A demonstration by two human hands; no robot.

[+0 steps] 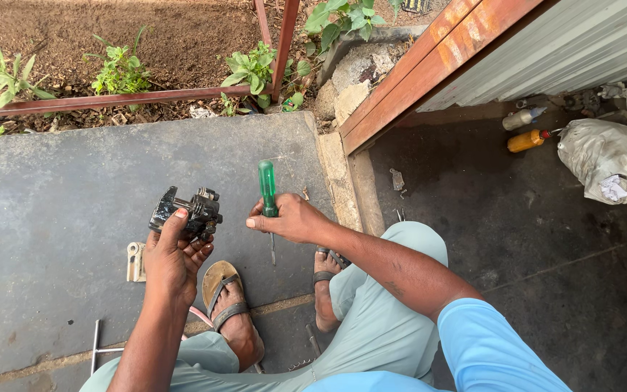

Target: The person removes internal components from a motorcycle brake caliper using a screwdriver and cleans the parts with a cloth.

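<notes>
My left hand (pixel 173 255) holds up a black, greasy metal engine part (pixel 189 211), gripped from below by thumb and fingers. Beside it, my right hand (pixel 292 218) grips a screwdriver with a green translucent handle (pixel 267 187); the handle points up and the thin metal shaft (pixel 272 248) points down toward the slab. The two hands are a short gap apart, with the screwdriver not touching the part. Both hover above a grey stone slab (pixel 59 210), over my sandalled feet (pixel 230 308).
A small pale metal bracket (pixel 136 261) lies on the slab left of my left hand, and a thin metal rod (pixel 96 345) lies lower left. To the right are a rusty metal door frame (pixel 429 65), an orange bottle (pixel 527 139) and a crumpled sack (pixel 607 156). Soil and plants lie beyond.
</notes>
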